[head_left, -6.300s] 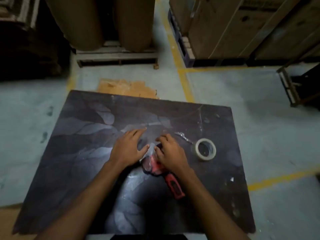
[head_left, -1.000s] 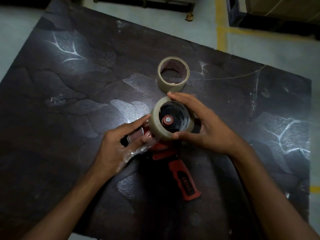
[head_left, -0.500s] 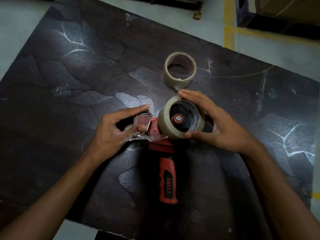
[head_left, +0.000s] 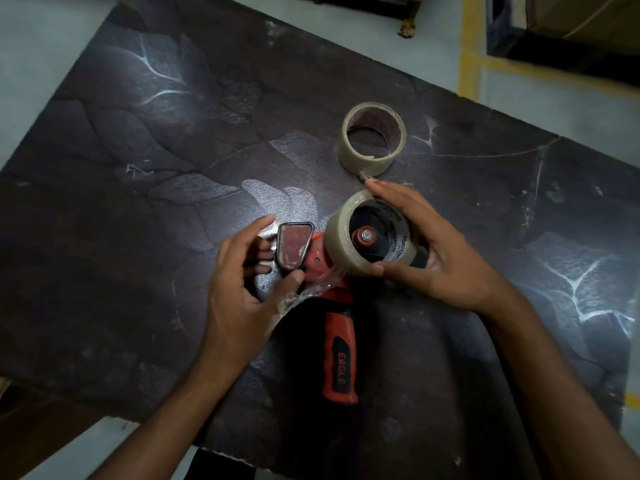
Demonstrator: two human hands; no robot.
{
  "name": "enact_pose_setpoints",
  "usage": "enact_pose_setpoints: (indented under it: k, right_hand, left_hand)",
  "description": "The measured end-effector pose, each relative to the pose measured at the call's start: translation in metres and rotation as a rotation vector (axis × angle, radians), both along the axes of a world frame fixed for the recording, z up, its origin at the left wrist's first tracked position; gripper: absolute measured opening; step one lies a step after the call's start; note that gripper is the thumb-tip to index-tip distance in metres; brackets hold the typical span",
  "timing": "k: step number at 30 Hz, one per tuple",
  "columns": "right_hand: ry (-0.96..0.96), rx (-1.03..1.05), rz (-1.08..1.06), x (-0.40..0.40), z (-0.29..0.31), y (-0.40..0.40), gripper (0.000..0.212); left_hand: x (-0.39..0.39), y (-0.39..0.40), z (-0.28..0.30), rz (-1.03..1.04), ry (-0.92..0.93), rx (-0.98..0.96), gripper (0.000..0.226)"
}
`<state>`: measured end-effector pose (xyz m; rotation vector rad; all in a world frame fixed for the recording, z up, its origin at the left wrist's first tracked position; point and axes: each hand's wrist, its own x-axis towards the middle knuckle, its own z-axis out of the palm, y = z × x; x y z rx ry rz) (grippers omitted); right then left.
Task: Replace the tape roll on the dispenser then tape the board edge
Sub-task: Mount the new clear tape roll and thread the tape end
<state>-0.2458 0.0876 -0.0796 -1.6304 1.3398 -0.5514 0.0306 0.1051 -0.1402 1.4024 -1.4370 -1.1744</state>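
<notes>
A red tape dispenser [head_left: 340,355] lies on the dark board [head_left: 138,202], handle toward me. A full clear tape roll [head_left: 341,249] sits on its spindle. My right hand [head_left: 440,251] is wrapped around that roll. My left hand [head_left: 239,299] pinches the loose crinkled tape end [head_left: 304,292] at the dispenser's front plate [head_left: 292,249]. A nearly used-up tape roll [head_left: 373,138] lies flat on the board just beyond my right fingertips.
The board rests on a pale concrete floor [head_left: 41,39] with yellow lines [head_left: 469,46]. A dark pallet with boxes [head_left: 561,32] stands at the top right. The board's near edge [head_left: 225,452] runs just in front of me.
Over the last second the dispenser's handle swung toward me. My left hand shifted from the tape under the roll to the front plate, with the tape end pulled out.
</notes>
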Motion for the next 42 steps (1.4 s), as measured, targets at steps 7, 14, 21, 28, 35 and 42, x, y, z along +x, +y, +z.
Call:
enact_pose_setpoints:
  k: [7, 14, 21, 28, 35, 42]
  right_hand:
    - [0.042, -0.040, 0.000, 0.003, -0.004, 0.002, 0.092]
    - [0.058, -0.050, -0.006, 0.002, -0.007, 0.004, 0.094]
    - [0.063, -0.097, -0.036, 0.005, -0.009, 0.006, 0.093]
    - [0.087, -0.098, -0.086, 0.010, -0.010, 0.009, 0.094]
    - [0.118, -0.120, -0.100, 0.012, -0.009, 0.008, 0.094]
    - [0.095, -0.124, -0.107, 0.011, -0.011, 0.008, 0.094]
  left_hand:
    - [-0.012, 0.017, -0.007, 0.131, 0.009, -0.168, 0.013]
    - [-0.020, 0.027, -0.010, 0.249, 0.047, -0.141, 0.013]
    - [0.000, 0.026, -0.004, 0.042, 0.061, -0.061, 0.025]
    - [0.024, 0.027, -0.003, -0.240, -0.027, -0.068, 0.059]
    - [0.019, 0.035, 0.002, -0.277, -0.190, -0.143, 0.104]
    - [0.015, 0.040, 0.006, -0.224, -0.267, -0.117, 0.081]
